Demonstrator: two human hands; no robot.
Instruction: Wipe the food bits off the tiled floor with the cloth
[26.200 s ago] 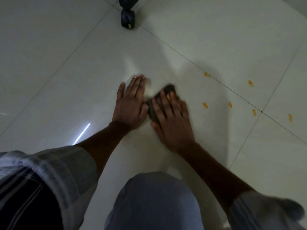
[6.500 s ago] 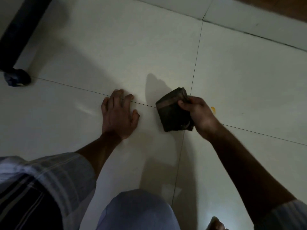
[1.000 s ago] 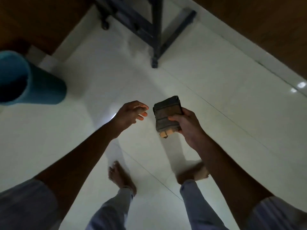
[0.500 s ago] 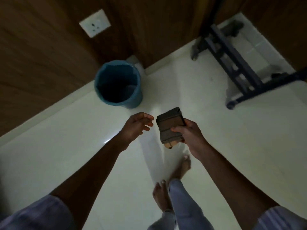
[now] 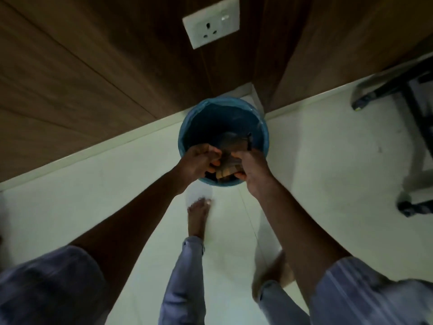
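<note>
holding the cloth point(image 5: 230, 158) over the open mouth of the blue bin point(image 5: 185, 127), both hands meeting above its near rim. gripping the bunched cloth with the right hand point(image 5: 251, 170), fingers and thumb curled round it. pinching the cloth's left edge with the left hand point(image 5: 199, 163) (fingers curled, tips touching the fabric). standing barefoot on the pale tiled floor point(image 5: 328, 160), the bin sitting in a corner against wood-panelled walls point(image 5: 82, 78), below a white wall socket point(image 5: 210, 22). showing a dark metal frame point(image 5: 412, 95) at far right, well apart from the bin.
</note>
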